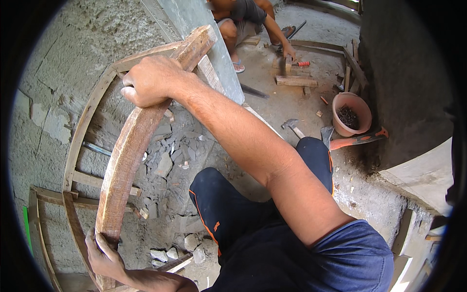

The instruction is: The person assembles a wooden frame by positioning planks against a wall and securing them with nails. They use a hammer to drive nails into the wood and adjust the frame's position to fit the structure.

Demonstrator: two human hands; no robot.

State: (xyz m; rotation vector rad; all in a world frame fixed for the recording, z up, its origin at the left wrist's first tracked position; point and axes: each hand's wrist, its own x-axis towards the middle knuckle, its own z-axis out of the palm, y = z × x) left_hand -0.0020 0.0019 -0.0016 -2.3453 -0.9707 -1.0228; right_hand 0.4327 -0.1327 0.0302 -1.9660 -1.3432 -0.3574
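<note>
A long, slightly curved wooden beam [127, 163] stands at a slant on my left, its upper end leaning away from me. My right hand [152, 80] reaches across my body, fingers closed around the beam near its top. Low at the left, my left hand [103, 258] grips the same beam by its bottom part, with the fingers partly hidden. Behind the beam, a curved wooden frame [86, 121] with short crosspieces rests against the rough concrete wall [44, 78].
Broken rubble [165, 165] covers the floor by my knees. A claw hammer [294, 127], an orange-handled hatchet [357, 140] and a pink bucket [367, 117] of nails are to the right. Beyond a grey panel [214, 53], another person's hand [288, 51] holds a wood block near a plank [296, 81].
</note>
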